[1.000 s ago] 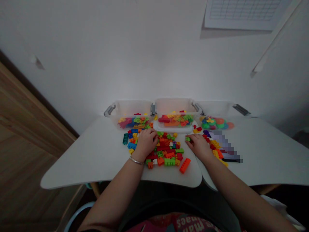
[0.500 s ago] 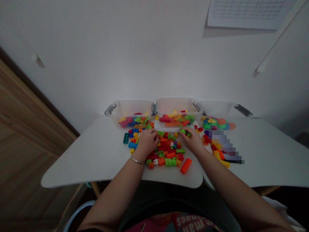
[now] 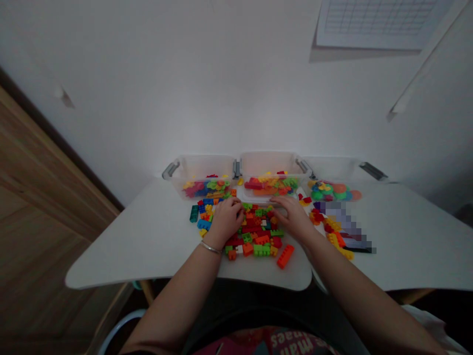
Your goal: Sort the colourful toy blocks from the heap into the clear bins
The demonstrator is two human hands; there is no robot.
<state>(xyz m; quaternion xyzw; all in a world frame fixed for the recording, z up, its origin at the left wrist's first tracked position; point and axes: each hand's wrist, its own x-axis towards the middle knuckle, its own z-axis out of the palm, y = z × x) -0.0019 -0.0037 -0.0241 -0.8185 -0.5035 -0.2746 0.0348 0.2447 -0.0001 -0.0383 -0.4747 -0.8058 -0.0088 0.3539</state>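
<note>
A dense spread of building bricks (image 3: 252, 229) in red, green, orange, yellow and blue lies on the white table in front of me. My left hand (image 3: 228, 217) rests over the left part of the bricks, its fingers curled in. Whatever those fingers hold, if anything, is hidden. At the right edge of the spread is my right hand (image 3: 294, 217), thumb and fingers apart and reaching over the bricks, with nothing visible between them. Nearer to me lies a long orange brick (image 3: 285, 257), and a dark teal brick (image 3: 194, 213) sits at the far left.
Three clear bins stand along the wall: a left bin (image 3: 207, 165) and a middle bin (image 3: 271, 162) with coloured pieces, and a right bin (image 3: 336, 167) with round pieces. Yellow bricks (image 3: 339, 246) and a blurred-out flat item (image 3: 349, 229) lie to the right on the table (image 3: 140, 241).
A green brick seen at my right fingertips earlier is no longer there. My right fingers have stretched out and spread toward the bricks' middle. My left hand has barely moved.
</note>
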